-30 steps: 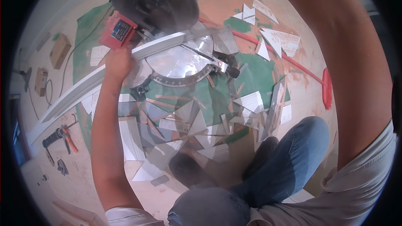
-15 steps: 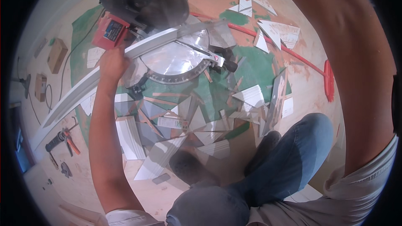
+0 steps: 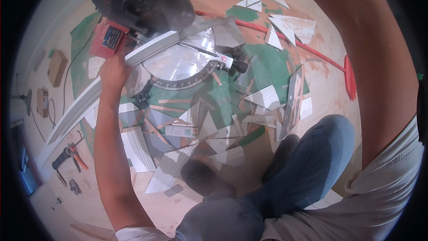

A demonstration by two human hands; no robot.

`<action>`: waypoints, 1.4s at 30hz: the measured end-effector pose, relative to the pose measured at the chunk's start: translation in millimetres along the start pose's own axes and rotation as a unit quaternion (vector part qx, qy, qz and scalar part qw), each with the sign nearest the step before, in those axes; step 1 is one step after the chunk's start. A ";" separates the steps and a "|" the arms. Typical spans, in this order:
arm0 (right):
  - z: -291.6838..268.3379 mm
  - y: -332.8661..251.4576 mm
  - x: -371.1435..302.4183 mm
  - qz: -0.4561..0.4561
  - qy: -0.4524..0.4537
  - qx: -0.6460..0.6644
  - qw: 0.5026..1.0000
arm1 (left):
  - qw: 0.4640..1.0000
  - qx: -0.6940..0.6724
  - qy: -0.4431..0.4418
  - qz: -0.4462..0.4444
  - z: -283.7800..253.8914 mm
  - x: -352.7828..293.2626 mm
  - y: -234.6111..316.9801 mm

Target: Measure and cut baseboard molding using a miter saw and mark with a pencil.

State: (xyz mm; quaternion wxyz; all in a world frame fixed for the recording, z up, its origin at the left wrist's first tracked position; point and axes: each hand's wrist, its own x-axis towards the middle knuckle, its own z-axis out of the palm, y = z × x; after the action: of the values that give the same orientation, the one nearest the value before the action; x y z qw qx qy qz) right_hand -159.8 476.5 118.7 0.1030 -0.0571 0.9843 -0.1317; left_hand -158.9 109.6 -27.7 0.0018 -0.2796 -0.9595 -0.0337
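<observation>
My left hand (image 3: 115,72) is closed around a long white moulding strip (image 3: 154,47), pressing it near the back of a mitre saw's round metal table (image 3: 178,64). The strip runs from the saw down to the lower left and has a squared end on the table. Over that end hangs the dark round saw head (image 3: 142,6), raised above the table. A red part (image 3: 107,39) of the saw lies just beyond my left fingers. My right arm (image 3: 370,62) reaches up past the top edge, so my right hand is out of sight.
White moulding offcuts (image 3: 138,149) and wooden slivers litter the green mat (image 3: 272,69) near my feet. A red broom (image 3: 350,80) lies at the right. Wooden blocks (image 3: 57,68), a cable and a caulking gun (image 3: 69,156) are on the left. Sawdust covers the far floor.
The view has shifted slightly, moving the scene a little left. The saw head appears somewhat larger and higher. My left hand stays on the moulding strip.
</observation>
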 end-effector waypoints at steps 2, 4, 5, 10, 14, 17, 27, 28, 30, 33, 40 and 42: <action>9.2 5.7 -6.0 0.005 -0.004 0.001 1.000 | 1.000 0.007 0.011 -0.001 -0.6 0.1 2.2; 16.7 10.0 -10.3 0.007 -0.008 0.003 1.000 | 1.000 0.011 0.022 0.004 -0.8 -0.3 3.7; 20.1 11.6 -11.8 0.009 -0.009 0.004 1.000 | 1.000 0.000 0.031 0.006 -0.6 -1.2 4.2; 32.1 15.5 -14.3 0.006 -0.014 0.006 1.000 | 1.000 0.019 -0.004 -0.007 -2.5 0.7 2.0; 38.0 17.0 -15.4 0.004 -0.015 0.008 1.000 | 1.000 0.001 -0.001 0.011 -5.1 0.3 0.8; 42.5 17.1 -16.6 0.002 -0.017 0.006 1.000 | 1.000 -0.008 -0.003 0.005 -5.9 -0.9 -0.8; 50.6 16.4 -14.7 -0.001 -0.016 0.007 1.000 | 1.000 -0.013 0.007 0.014 -1.7 -1.4 -3.4; 51.1 16.5 -15.0 0.000 -0.016 0.007 1.000 | 1.000 -0.001 0.004 0.009 -2.6 -1.0 -2.5; 52.6 16.6 -15.2 0.001 -0.015 0.007 1.000 | 1.000 -0.004 -0.004 0.006 -3.7 -1.0 -0.2; 54.7 17.1 -15.9 0.002 -0.016 0.006 1.000 | 1.000 0.003 -0.008 -0.001 -5.1 -0.1 0.8; 57.8 20.1 -16.3 0.005 -0.014 0.004 1.000 | 1.000 0.007 0.000 -0.008 -0.7 -0.8 0.9; 58.1 20.2 -15.7 0.005 -0.012 0.005 1.000 | 1.000 -0.006 0.017 -0.003 -0.9 -2.7 1.3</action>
State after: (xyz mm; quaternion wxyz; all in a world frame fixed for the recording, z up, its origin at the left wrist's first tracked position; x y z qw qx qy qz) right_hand -133.6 483.6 61.3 0.1159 -0.0531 0.9826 -0.1353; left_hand -155.9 109.2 -26.8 0.0161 -0.2764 -0.9599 -0.0441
